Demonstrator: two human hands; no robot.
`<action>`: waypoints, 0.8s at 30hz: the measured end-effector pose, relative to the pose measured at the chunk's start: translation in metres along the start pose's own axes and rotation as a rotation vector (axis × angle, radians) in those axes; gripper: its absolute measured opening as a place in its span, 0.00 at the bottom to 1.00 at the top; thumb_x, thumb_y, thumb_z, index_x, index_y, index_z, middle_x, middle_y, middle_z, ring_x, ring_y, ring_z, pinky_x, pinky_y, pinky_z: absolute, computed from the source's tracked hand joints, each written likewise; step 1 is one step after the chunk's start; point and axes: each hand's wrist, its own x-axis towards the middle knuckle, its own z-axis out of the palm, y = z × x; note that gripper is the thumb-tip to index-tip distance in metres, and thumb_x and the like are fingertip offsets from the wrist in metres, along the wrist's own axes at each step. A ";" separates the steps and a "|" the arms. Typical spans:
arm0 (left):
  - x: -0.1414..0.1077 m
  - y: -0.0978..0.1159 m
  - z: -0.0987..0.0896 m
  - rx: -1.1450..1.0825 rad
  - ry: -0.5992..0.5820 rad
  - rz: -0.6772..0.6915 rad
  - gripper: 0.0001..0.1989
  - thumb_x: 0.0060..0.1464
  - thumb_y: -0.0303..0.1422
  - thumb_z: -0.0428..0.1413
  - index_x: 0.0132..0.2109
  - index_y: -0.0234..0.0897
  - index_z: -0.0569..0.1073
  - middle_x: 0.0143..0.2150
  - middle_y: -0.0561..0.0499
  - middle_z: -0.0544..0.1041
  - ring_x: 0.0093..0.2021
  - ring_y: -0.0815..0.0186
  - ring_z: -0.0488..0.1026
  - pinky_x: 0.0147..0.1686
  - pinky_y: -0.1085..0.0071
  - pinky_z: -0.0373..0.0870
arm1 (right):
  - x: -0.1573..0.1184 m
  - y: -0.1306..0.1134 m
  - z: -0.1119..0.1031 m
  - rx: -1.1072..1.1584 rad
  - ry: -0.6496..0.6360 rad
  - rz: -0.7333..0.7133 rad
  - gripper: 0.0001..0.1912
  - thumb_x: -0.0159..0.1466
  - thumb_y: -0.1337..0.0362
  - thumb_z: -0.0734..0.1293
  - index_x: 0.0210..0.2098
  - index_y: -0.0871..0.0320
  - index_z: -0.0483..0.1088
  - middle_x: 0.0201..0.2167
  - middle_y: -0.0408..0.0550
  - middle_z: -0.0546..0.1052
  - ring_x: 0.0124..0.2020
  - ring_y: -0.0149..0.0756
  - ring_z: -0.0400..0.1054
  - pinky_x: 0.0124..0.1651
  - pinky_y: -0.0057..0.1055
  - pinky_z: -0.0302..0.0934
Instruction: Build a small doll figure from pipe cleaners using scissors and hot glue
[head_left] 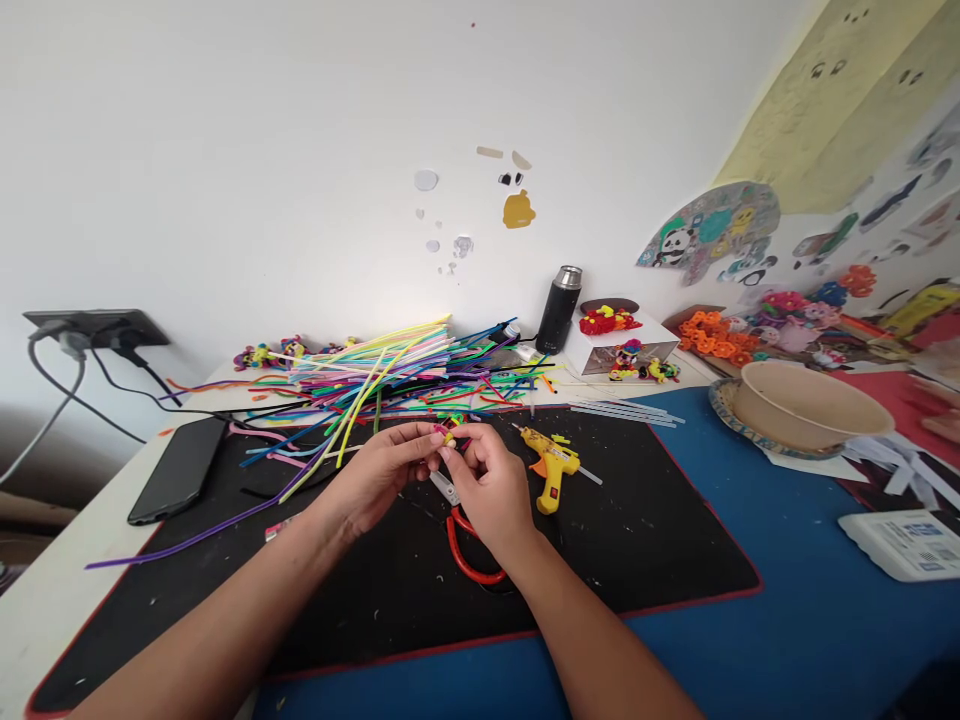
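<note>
Above the black mat (637, 540), my left hand (386, 470) and my right hand (491, 490) meet, fingertips pinched together. Between them is a small pipe cleaner figure (445, 437) in magenta and yellow, mostly hidden by the fingers. Beneath my hands lies a pair of red-handled scissors (476, 573), partly covered by my right hand. To the right of my right hand, a yellow glue gun (555, 468) lies on its side with a clear glue stick in its back. Behind the hands spreads a large heap of coloured pipe cleaners (375, 365).
A black phone (180, 470) lies at left, below a wall socket with cables (97, 328). Along the wall stand a black flask (559, 310) and a white box (622, 345) with pipe cleaner figures. Further right are glue sticks (630, 411), a beige bowl (810, 410) and another person's blurred hand (937, 405).
</note>
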 end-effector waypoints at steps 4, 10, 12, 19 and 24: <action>0.000 0.000 0.001 -0.028 0.004 -0.019 0.17 0.43 0.41 0.76 0.33 0.36 0.81 0.28 0.51 0.77 0.27 0.69 0.69 0.29 0.72 0.63 | -0.001 0.000 0.000 -0.019 -0.007 -0.011 0.07 0.70 0.59 0.69 0.45 0.53 0.76 0.18 0.34 0.63 0.20 0.32 0.60 0.28 0.30 0.53; -0.002 -0.005 0.003 -0.038 -0.026 -0.029 0.17 0.43 0.41 0.76 0.34 0.36 0.83 0.29 0.52 0.77 0.29 0.70 0.69 0.30 0.74 0.63 | -0.002 0.000 0.000 -0.001 -0.003 0.014 0.08 0.70 0.59 0.68 0.45 0.54 0.75 0.19 0.35 0.65 0.20 0.32 0.61 0.28 0.30 0.53; -0.004 -0.002 0.001 -0.011 -0.081 -0.063 0.17 0.43 0.41 0.76 0.37 0.37 0.85 0.31 0.50 0.79 0.30 0.69 0.70 0.31 0.73 0.65 | -0.001 0.000 -0.001 0.044 0.015 0.052 0.08 0.70 0.57 0.68 0.44 0.54 0.75 0.19 0.35 0.66 0.20 0.32 0.61 0.27 0.30 0.54; 0.001 0.033 -0.040 0.414 0.133 0.214 0.25 0.50 0.48 0.70 0.51 0.39 0.83 0.45 0.44 0.86 0.38 0.60 0.77 0.38 0.67 0.69 | 0.008 0.004 -0.004 0.350 0.096 0.217 0.13 0.69 0.51 0.70 0.43 0.54 0.72 0.19 0.33 0.60 0.18 0.30 0.52 0.22 0.28 0.49; 0.014 0.029 -0.057 0.924 0.222 0.312 0.24 0.54 0.53 0.61 0.47 0.40 0.83 0.44 0.46 0.86 0.43 0.53 0.80 0.44 0.63 0.72 | 0.005 0.006 -0.002 0.395 0.072 0.244 0.16 0.68 0.49 0.71 0.43 0.54 0.73 0.19 0.33 0.60 0.19 0.29 0.53 0.21 0.26 0.48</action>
